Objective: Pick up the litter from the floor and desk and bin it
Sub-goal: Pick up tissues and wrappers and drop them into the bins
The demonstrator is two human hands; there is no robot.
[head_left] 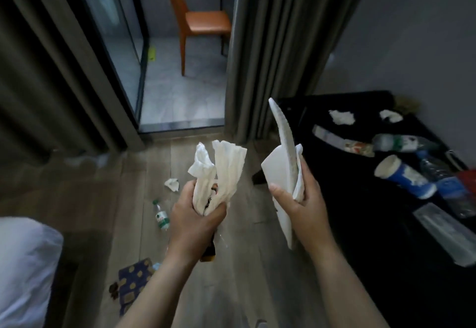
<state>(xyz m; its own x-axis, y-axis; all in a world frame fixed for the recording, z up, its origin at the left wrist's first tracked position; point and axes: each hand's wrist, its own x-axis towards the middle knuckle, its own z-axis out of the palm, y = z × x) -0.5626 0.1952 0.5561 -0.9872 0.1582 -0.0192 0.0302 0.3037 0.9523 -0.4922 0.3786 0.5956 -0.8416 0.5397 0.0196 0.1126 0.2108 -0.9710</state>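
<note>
- Worktop (360,237), on the right: blue cup (404,178), clear bottle (401,143) and tissue scraps (341,116) lie loose. Reaching in w/ full hands could knock sth off the edge.
- Right hand (301,206): fingers grasp white paper sheets (278,173). The long strip (280,126) sticks up and may slip out.
- Left hand (190,222): fingers clenched round a tissue wad (224,170); loose ends could drop.
- Floor (244,289): water bottle (161,214) and crumpled tissue (172,184) underfoot, so trip risk. No bin in view.

Tissue wad (221,173): crumpled white, gripped in your left hand (195,214).
Paper sheets (280,170): white, upright in your right hand (304,204).
Floor bottle (161,215): small, green-capped, lying on its side.
</note>
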